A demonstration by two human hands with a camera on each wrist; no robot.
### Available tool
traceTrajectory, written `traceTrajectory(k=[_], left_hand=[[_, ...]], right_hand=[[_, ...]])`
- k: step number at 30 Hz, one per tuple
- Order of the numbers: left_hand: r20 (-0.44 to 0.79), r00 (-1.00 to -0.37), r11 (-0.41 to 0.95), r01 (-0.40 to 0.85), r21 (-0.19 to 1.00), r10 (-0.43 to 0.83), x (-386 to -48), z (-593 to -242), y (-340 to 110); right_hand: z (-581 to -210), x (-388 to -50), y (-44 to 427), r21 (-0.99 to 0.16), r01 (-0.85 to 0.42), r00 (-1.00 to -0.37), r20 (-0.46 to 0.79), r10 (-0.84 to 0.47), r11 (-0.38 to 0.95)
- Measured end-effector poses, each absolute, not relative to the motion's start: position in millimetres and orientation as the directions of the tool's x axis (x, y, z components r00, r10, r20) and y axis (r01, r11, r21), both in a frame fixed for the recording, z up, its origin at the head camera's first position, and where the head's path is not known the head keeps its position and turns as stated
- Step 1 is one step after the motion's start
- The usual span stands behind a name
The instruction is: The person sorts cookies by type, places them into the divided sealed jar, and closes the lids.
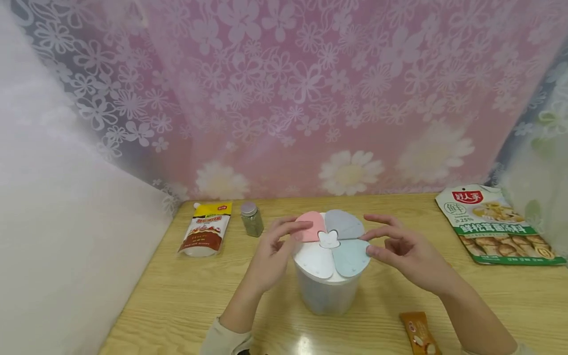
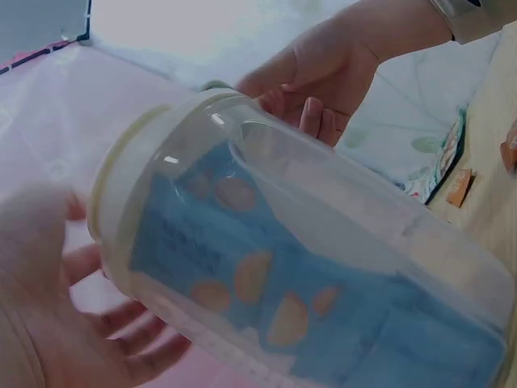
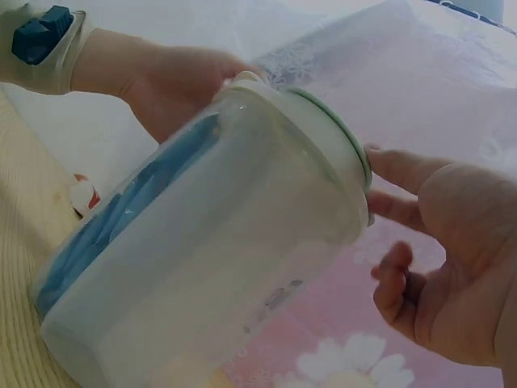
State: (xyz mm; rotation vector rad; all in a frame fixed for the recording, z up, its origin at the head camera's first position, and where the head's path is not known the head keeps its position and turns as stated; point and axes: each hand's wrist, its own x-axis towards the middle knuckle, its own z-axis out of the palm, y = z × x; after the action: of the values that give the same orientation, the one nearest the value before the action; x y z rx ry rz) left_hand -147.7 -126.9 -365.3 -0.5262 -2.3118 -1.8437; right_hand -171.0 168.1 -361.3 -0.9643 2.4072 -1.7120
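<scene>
A clear canister (image 1: pixel 328 293) stands on the table, topped by a round lid (image 1: pixel 329 238) with pink, grey, white and mint petals and a white centre piece. My left hand (image 1: pixel 276 251) touches the lid's left edge, its fingers reaching over the pink petal. At the opposite edge, thumb and fingers of my right hand (image 1: pixel 410 251) touch by the mint petal; its lower fingers bend without holding anything. Blue printed packets (image 2: pixel 242 259) show through the canister wall in the left wrist view. The left fingers spread beside the rim there.
At the back left lie a red-and-yellow pouch (image 1: pixel 206 229) and a small lidded jar (image 1: pixel 252 219). A white-and-green mushroom packet (image 1: pixel 499 227) lies at the right. Near the front is an orange-brown sachet (image 1: pixel 419 333). A floral curtain (image 1: pixel 288 98) hangs behind the table (image 1: pixel 177 301).
</scene>
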Motion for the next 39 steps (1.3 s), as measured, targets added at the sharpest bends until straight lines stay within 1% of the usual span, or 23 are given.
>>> traceTrajectory(k=[2,4,7,9,11,13,15,17,20,24,27,31,33,35,39], left_hand=[[0.317,-0.907,0.199,0.377,0.904,0.277,-147.7,-365.1,-126.6],[0.317,-0.877,0.183,0.400,0.898,0.361,-148.3,-366.1,-126.0],[0.333,-0.849,0.135,0.418,0.898,0.411,-150.4,-368.6,-124.4],[0.335,-0.859,0.111,0.404,0.908,0.387,-150.5,-370.3,-123.0],[0.332,-0.885,0.112,0.385,0.916,0.326,-149.1,-370.8,-122.0],[0.325,-0.912,0.125,0.363,0.923,0.251,-147.5,-371.4,-120.1],[0.317,-0.926,0.137,0.347,0.928,0.204,-146.2,-372.1,-117.6],[0.312,-0.926,0.133,0.344,0.929,0.215,-146.6,-373.1,-115.4],[0.281,-0.915,0.124,0.327,0.937,0.291,-146.6,-373.6,-114.4],[0.265,-0.891,0.170,0.345,0.923,0.368,-146.2,-371.1,-115.9],[0.295,-0.882,0.229,0.393,0.890,0.366,-146.5,-369.6,-117.1],[0.349,-0.874,0.247,0.440,0.863,0.338,-148.3,-371.8,-115.0],[0.382,-0.871,0.229,0.458,0.859,0.309,-148.7,-375.6,-112.0],[0.399,-0.881,0.158,0.445,0.881,0.256,-148.8,-379.1,-108.0],[0.359,-0.922,0.001,0.363,0.932,0.141,-147.4,-380.8,-102.7]], right_hand=[[-362.0,-173.1,170.2,-0.850,-0.505,-0.779,0.372,-0.505,0.152],[-362.7,-174.1,170.2,-0.858,-0.505,-0.753,0.387,-0.531,0.091],[-363.8,-173.1,168.3,-0.863,-0.502,-0.708,0.370,-0.602,0.061],[-364.3,-171.9,166.6,-0.871,-0.486,-0.687,0.327,-0.649,0.076],[-364.2,-171.9,164.2,-0.863,-0.489,-0.682,0.289,-0.671,0.125],[-364.0,-173.5,162.8,-0.862,-0.480,-0.696,0.261,-0.669,0.164],[-363.9,-175.3,163.0,-0.861,-0.474,-0.720,0.256,-0.645,0.187],[-364.3,-176.5,164.3,-0.864,-0.466,-0.733,0.257,-0.630,0.191],[-365.5,-175.3,165.0,-0.878,-0.445,-0.742,0.249,-0.623,0.179],[-367.6,-171.6,162.8,-0.876,-0.450,-0.747,0.264,-0.610,0.172],[-367.7,-171.5,161.1,-0.856,-0.483,-0.745,0.290,-0.600,0.186],[-367.3,-171.8,160.9,-0.841,-0.504,-0.747,0.309,-0.588,0.197],[-367.4,-170.9,161.4,-0.843,-0.500,-0.753,0.310,-0.580,0.198],[-367.2,-169.9,161.7,-0.844,-0.496,-0.762,0.311,-0.568,0.203],[-364.4,-170.1,160.5,-0.848,-0.481,-0.771,0.290,-0.567,0.222]])
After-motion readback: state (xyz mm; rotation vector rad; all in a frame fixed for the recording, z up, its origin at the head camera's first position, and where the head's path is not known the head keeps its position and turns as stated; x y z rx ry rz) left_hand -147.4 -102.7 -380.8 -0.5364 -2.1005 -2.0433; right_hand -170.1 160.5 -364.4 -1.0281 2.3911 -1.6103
